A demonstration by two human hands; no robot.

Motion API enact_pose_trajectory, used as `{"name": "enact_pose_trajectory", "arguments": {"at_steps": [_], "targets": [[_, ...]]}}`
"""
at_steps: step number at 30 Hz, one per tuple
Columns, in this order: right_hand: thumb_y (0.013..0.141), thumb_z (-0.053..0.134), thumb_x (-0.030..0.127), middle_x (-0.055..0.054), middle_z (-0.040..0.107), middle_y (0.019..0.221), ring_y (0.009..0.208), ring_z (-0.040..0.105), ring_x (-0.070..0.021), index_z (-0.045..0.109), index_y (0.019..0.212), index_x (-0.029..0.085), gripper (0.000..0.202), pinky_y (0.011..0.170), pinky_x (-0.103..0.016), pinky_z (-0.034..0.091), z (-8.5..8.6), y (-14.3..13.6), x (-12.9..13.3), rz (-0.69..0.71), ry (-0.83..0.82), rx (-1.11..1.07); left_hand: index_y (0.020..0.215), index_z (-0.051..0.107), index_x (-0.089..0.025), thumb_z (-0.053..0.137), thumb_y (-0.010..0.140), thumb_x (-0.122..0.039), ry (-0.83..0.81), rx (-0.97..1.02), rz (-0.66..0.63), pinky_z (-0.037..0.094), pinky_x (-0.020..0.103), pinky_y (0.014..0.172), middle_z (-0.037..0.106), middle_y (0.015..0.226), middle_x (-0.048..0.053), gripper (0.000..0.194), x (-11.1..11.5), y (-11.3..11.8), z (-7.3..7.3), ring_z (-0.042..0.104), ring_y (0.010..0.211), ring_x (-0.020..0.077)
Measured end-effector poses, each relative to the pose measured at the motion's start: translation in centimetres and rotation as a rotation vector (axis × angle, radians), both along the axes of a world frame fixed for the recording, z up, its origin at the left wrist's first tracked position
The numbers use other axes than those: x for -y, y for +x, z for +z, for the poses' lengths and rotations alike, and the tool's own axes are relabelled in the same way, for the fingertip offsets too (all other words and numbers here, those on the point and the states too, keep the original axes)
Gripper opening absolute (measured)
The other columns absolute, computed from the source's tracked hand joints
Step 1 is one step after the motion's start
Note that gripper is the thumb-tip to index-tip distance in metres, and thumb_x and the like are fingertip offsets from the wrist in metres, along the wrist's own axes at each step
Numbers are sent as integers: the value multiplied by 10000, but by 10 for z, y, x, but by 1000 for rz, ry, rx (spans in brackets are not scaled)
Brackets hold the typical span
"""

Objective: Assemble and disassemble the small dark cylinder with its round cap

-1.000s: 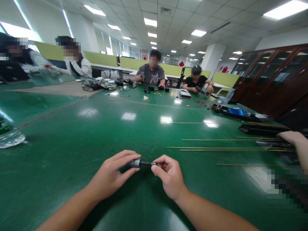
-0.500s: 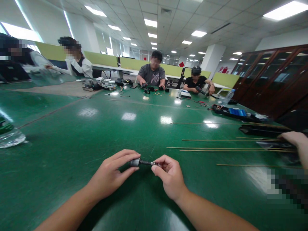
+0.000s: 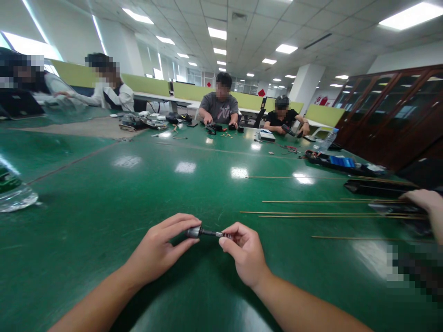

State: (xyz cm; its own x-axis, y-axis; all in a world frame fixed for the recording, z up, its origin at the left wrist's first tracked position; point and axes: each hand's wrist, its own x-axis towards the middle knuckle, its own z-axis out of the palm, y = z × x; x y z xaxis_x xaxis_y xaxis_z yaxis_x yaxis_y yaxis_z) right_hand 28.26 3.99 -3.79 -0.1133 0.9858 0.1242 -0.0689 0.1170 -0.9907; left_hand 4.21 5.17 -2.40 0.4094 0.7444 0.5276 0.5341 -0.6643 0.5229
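Note:
Low in the middle of the head view, a dark grey cylindrical part with a thin black shaft (image 3: 207,232) lies level between my two hands, just above the green table (image 3: 145,193). My left hand (image 3: 169,246) closes on its thick end, thumb below and fingers above. At the shaft's other end, my right hand (image 3: 244,251) pinches a small silvery, ringed piece, mostly hidden by the fingers. I cannot make out whether that piece is joined to the shaft.
Several thin brass-coloured rods (image 3: 304,213) stretch across the right side, where another person's hand (image 3: 424,203) rests near dark packets. A clear bottle (image 3: 15,196) is at the left edge. Farther back are a black tray (image 3: 321,159), tools and several people seated around the table.
My hands stay almost in place, still holding the dark part at both ends. Across the table, a person's hand and the dark object by it have shifted slightly.

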Motion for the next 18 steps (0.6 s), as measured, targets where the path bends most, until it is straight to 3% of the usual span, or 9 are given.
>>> {"name": "enact_pose_trajectory", "arguments": {"at_steps": [7,10,13,15,18], "targets": [[793,740,260,1,613,703,624,515,-135,674,826,166,119,597,-256,406,-2,1,1,-6,7,4,1233,643,-245,646,915,-265,-23,4,17,519,366,991,645,1226,89,318,-4,-1,-2,619,1129,215],[787,746,252,-7,628,724,642,531,-139,687,830,164,115,615,-260,421,-3,0,3,14,9,0,1178,665,-231,722,851,-357,-49,75,268,492,437,1012,670,1177,85,355,-20,-15,-10,627,1092,249],[784,749,248,-4,622,705,645,544,-142,698,832,161,112,624,-263,428,-3,-2,6,61,-1,9,1171,672,-200,764,789,-458,-208,337,561,506,464,987,708,1094,88,470,-39,-37,-17,670,978,257],[782,751,248,1,615,693,641,547,-141,700,832,158,114,620,-262,425,-2,-2,8,81,-2,11,1255,622,-170,709,836,-486,-272,540,604,520,415,986,707,1132,104,532,-46,-49,-18,681,1011,240],[776,754,250,11,600,670,627,540,-134,700,835,154,125,607,-256,416,0,-3,10,95,4,6,1394,501,-176,610,928,-461,-293,648,599,487,340,1040,659,1281,89,557,-44,-65,-13,642,1150,195]]}}
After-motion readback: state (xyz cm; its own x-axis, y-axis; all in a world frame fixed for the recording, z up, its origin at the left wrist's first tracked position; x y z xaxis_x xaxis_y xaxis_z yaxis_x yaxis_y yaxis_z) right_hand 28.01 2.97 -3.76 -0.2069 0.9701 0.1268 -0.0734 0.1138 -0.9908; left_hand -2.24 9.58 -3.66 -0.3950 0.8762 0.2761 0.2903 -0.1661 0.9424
